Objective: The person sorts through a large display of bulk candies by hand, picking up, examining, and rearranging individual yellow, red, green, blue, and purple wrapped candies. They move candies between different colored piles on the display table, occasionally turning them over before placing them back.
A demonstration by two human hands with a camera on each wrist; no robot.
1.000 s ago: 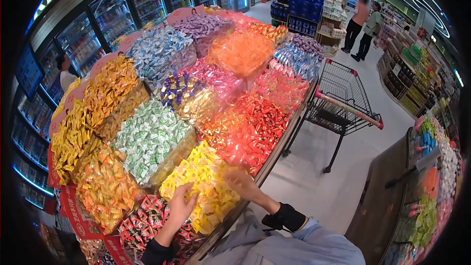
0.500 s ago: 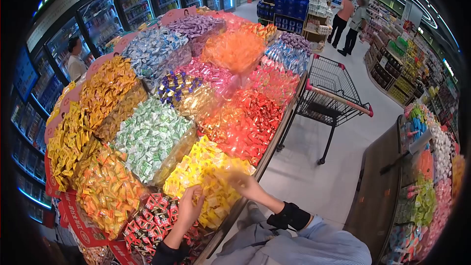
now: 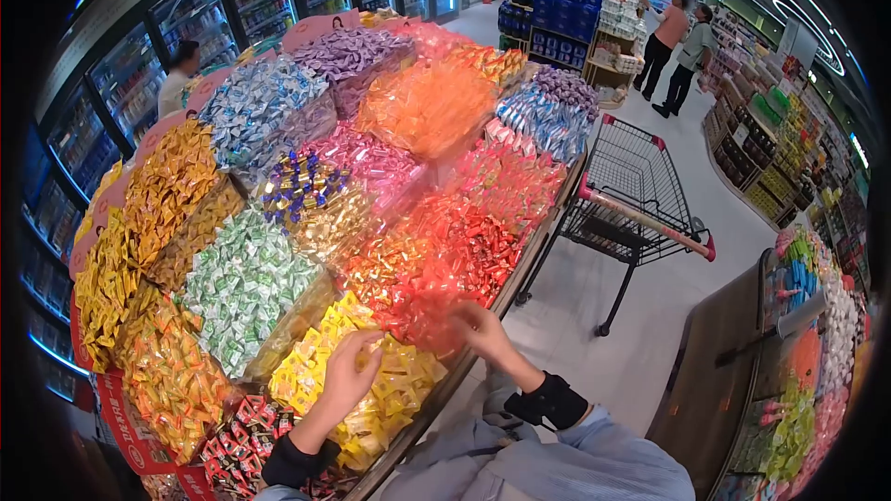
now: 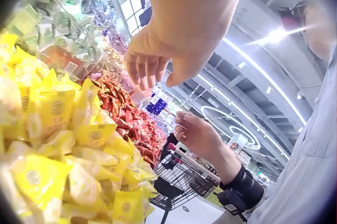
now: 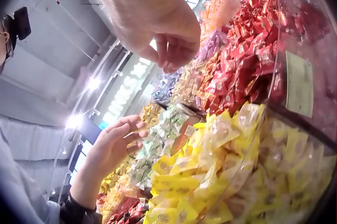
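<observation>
Over the yellow-wrapped candies (image 3: 394, 390) hovers my left hand (image 3: 345, 373), its fingers loosely bent and holding nothing. My right hand (image 3: 487, 336) is held in the air near the front corner of the red-wrapped candies (image 3: 478, 250), close to the display's edge. Its fingers hang loosely curled, with nothing seen between them in the right wrist view. In the left wrist view, the yellow candies (image 4: 58, 145) heap up below the left hand (image 4: 163, 50). From the right wrist, a clear bin wall fronts the yellow candies (image 5: 195, 176), and the right hand (image 5: 166, 34) hangs above.
Green-and-white candies (image 3: 246, 288), orange-wrapped candies (image 3: 172, 371) and black-and-red packets (image 3: 241, 445) fill neighbouring bins. A shopping cart (image 3: 640, 186) stands in the aisle to the right. Another candy display (image 3: 803, 390) is at far right. Two people (image 3: 673, 51) stand farther back.
My right hand has moved from the right side of the yellow candies towards the red ones. The left hand stays over the yellow candies. The head view has shifted slightly.
</observation>
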